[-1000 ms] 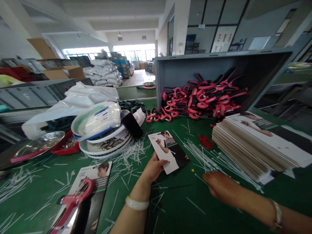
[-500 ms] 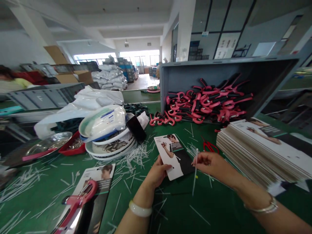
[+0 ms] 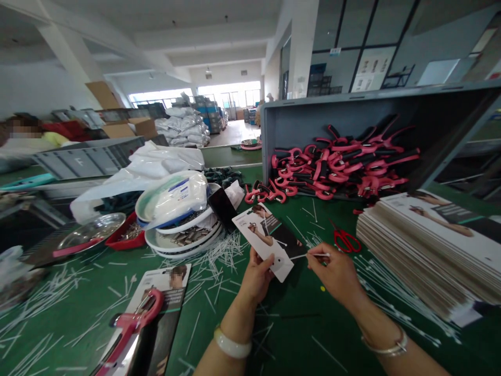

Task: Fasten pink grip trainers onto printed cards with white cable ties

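Observation:
My left hand (image 3: 256,277) is closed on the lower edge of a printed backing card (image 3: 289,239), which is tilted, with its thumb near a small hole. One white cable tie is threaded in the card's upper part. In my right hand (image 3: 336,274), thumb and fingers pinch another white cable tie (image 3: 299,256), whose far end meets the card's lower right edge; whether it passes through a hole I cannot tell. At the lower left, a pink-and-black hand tool (image 3: 131,321) with a curved jaw lies on a second card (image 3: 174,303).
A grey crate (image 3: 289,107) on its side holds many pink-and-black tools (image 3: 332,164). A stack of cards (image 3: 415,256) stands right, beside red scissors (image 3: 346,240) and loose cable ties (image 3: 395,303). Stacked plates (image 3: 180,248), a phone (image 3: 222,209) and a red tray (image 3: 125,237) are left.
The cable tie in my right hand has swung from upright to nearly level, its end now at the card. The card has tilted further, and my right forearm has shifted left, uncovering cable ties.

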A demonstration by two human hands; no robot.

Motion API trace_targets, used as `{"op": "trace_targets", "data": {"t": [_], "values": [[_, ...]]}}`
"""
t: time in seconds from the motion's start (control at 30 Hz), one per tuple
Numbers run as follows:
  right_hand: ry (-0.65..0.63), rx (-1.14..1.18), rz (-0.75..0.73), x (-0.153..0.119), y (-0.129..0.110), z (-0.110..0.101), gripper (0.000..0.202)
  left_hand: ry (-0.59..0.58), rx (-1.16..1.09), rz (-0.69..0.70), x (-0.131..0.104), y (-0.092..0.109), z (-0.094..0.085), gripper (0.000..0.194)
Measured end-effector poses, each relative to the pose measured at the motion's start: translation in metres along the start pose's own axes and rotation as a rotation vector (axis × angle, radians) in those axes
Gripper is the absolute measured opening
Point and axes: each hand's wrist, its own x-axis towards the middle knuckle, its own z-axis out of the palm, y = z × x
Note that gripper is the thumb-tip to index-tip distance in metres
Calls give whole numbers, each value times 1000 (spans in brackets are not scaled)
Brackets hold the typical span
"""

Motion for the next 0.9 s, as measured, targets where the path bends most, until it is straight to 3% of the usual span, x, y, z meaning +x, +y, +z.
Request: {"op": "trace_targets", "data": {"t": [0.27,0.5,0.57,0.63,0.73,0.8,0.9], "values": [[45,-70,-9,5,6,2,12,14,23,10,0,-2,-3,62],[-10,-63,-7,4,1,6,11,-2,20,31,-2,0,2,61],[-44,61,83,5,2,12,10,5,26,30,-3,1,4,63],[-92,244,263,7,6,20,11,-30,22,4,-6,3,5,59],[-171,454,492,12,15,30,15,-183,-4,-104,-9,6,4,51],[-216,500,537,14,20,34,15,-265,13,-175,-9,6,0,54],[-259,514,546,14,26,33,16,-278,113,-203,-8,4,-5,67]]}}
